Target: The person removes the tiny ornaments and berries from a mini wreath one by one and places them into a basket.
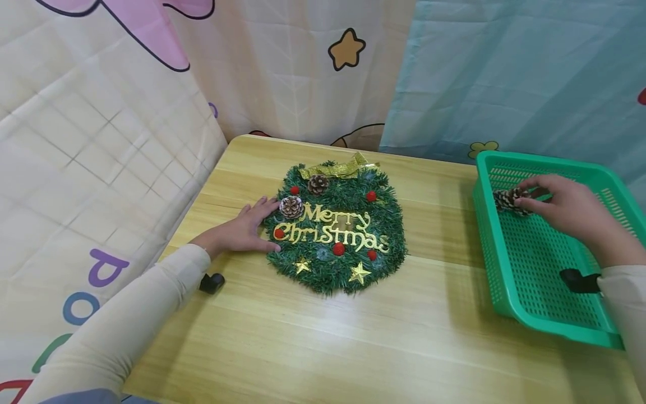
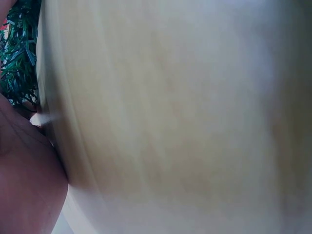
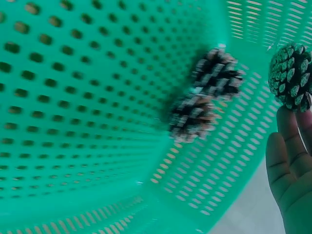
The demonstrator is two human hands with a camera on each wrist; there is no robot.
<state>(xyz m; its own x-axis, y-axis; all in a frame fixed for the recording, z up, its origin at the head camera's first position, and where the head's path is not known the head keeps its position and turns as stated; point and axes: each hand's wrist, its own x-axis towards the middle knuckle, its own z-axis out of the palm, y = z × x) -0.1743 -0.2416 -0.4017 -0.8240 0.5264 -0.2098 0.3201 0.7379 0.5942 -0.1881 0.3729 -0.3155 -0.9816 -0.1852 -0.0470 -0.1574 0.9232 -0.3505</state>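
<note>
A green Christmas wreath (image 1: 333, 278) lies on the table, with gold "Merry Christmas" lettering (image 1: 348, 229), two pine cones, red balls, gold stars and a gold ribbon (image 1: 338, 169). My left hand (image 1: 244, 229) touches the wreath's left edge with spread fingers. Inside the green basket (image 1: 504, 264) at the right, my right hand (image 1: 572, 210) pinches a pine cone (image 3: 291, 75) at its fingertips. Two more pine cones, an upper one (image 3: 218, 74) and a lower one (image 3: 191, 118), lie in the basket in the right wrist view. The left wrist view shows mostly blurred tabletop.
The light wooden table (image 1: 313, 342) runs from the left curtain to the basket at the right. A printed curtain (image 1: 303, 73) hangs behind it. Black wrist mounts show at the left wrist (image 1: 212, 283) and the right wrist (image 1: 580, 280).
</note>
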